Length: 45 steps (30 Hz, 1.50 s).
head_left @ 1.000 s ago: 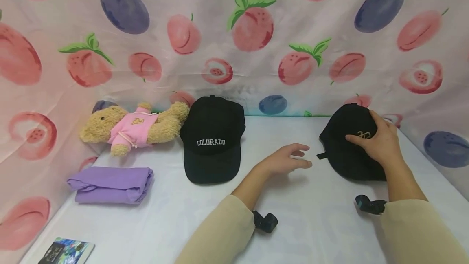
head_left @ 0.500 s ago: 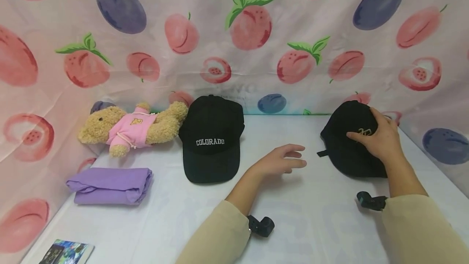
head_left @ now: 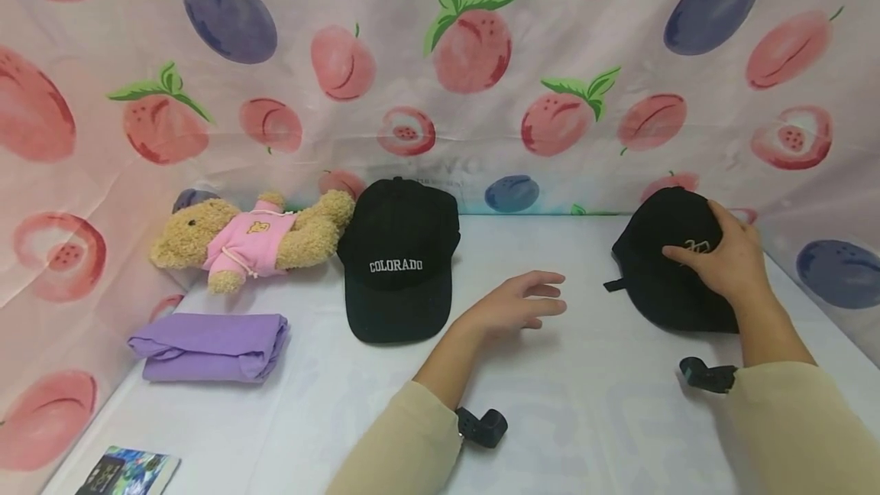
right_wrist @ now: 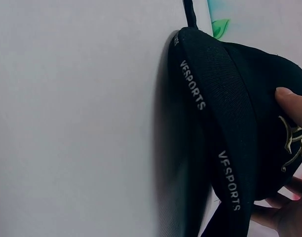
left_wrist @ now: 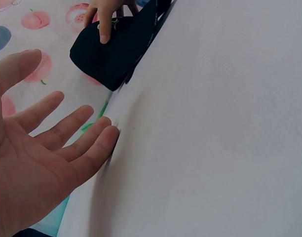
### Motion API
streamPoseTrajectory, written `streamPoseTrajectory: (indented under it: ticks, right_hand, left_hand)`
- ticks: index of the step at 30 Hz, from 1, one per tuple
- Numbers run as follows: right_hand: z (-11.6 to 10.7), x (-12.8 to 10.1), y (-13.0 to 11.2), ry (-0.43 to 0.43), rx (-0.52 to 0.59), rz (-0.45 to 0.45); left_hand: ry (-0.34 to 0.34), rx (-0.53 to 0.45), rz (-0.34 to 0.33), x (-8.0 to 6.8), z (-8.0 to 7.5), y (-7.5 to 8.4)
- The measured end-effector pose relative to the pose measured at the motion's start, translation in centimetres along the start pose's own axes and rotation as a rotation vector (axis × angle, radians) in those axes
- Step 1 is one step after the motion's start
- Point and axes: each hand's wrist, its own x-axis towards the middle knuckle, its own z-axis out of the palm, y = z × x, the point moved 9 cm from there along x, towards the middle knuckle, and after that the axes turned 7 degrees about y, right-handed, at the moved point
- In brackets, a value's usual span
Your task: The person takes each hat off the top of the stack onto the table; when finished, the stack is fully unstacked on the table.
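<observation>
— Two black caps lie on your white counter point(head_left: 591, 403); which one are you handling?

— Your right hand point(head_left: 732, 266) is curled over the crown of the black fabric cap with the gold embroidered mark point(head_left: 663, 281) at the right of the frame, thumb on its front and fingers round the far side, likely to keep it steady. Your left hand point(head_left: 512, 305) hangs just above the counter at centre frame, fingers apart and relaxed, holding nothing.

— And the others?

— Left of centre, the black cap lettered COLORADO point(head_left: 399, 262) lies untouched, with the tan teddy bear in a pink hoodie point(head_left: 247, 241) beside it and the folded lilac cloth point(head_left: 209, 346) below that.

— What do the wrist views add?

— Your right wrist view shows white VESPORTS lettering on the cap's inner band point(right_wrist: 229, 187), hidden from the head view. Your left wrist view shows your open palm point(left_wrist: 27, 168), well apart from the cap.
</observation>
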Motion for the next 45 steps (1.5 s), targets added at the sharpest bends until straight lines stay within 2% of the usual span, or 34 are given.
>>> streamPoseTrajectory:
  ticks: [13,22,34,45]
  right_hand:
    - [-0.3,0.4,1.2,-0.021,-0.013,0.03]
    - [-0.3,0.5,1.5,-0.021,-0.017,0.033]
    - [-0.4,0.5,2.1,-0.016,-0.021,0.066]
    - [-0.7,1.0,2.6,-0.009,-0.025,0.081]
  left_hand:
    - [0.001,-0.079,-0.016,-0.5,-1.0,-0.9]
    - [0.026,-0.087,-0.015,-1.0,-1.9,-1.5]
    - [0.03,-0.172,-0.028,-1.8,-3.3,-2.0]
    - [-0.015,-0.21,-0.029,-2.9,-4.0,-1.9]
